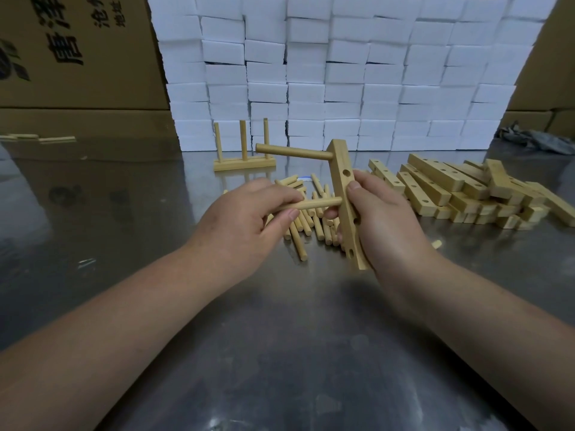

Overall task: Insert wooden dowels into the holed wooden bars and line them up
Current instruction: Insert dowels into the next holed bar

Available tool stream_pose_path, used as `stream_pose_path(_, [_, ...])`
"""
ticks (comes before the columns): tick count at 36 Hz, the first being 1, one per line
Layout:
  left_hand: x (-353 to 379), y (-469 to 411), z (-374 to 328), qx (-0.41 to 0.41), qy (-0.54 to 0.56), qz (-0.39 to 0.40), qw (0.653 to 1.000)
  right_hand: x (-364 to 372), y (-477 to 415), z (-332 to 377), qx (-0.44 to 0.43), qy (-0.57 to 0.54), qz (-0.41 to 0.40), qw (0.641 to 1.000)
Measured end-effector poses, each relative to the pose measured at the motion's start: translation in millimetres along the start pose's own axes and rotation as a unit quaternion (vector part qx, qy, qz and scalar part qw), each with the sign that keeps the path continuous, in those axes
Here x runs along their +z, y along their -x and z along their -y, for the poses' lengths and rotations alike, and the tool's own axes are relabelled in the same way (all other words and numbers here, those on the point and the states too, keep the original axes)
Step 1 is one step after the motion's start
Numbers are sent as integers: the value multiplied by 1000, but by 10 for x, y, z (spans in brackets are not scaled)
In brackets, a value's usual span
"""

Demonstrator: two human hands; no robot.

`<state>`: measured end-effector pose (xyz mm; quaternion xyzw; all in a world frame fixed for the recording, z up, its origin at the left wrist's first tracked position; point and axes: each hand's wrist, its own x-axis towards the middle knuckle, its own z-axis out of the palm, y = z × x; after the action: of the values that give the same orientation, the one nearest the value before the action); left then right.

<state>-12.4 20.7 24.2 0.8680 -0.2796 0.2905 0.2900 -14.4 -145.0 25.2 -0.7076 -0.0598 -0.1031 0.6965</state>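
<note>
Gripping a holed wooden bar (340, 185) above the table (280, 337), the right hand (382, 222) has its fingers curled round the bar's far side and its thumb pressed on the near face. The bar stands nearly upright, its top leaning a little to the left, and its lower end hangs just above the steel surface. An inserted dowel (292, 151) sits in the hole near the top of the bar and sticks out sideways to the left. Three more holes show along the bar, one just below the inserted dowel and two lower down by the palm.

The left hand (249, 219) pinches a second dowel (322, 202) between thumb and fingers, the other fingers loosely bent. This dowel lies almost level, and its right end meets the left side of the bar at about mid-height; I cannot tell whether it has entered a hole.

Under both hands a heap of loose dowels (303, 227) lies on the table. To the right lies a pile of holed bars (466, 194). Farther off, left of the held bar, a finished bar (244, 163) lies flat with three dowels standing upright in it. Behind it rises a wall of stacked white foam blocks (342, 73), with cardboard boxes (77, 57) at far left and a grey cloth (535, 140) at far right.
</note>
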Motion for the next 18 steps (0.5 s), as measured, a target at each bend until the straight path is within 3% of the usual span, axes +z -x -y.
stream_pose_path(18, [-28, 7, -13, 17, -7, -6, 1000, -22, 18, -70, -88, 130, 0, 988])
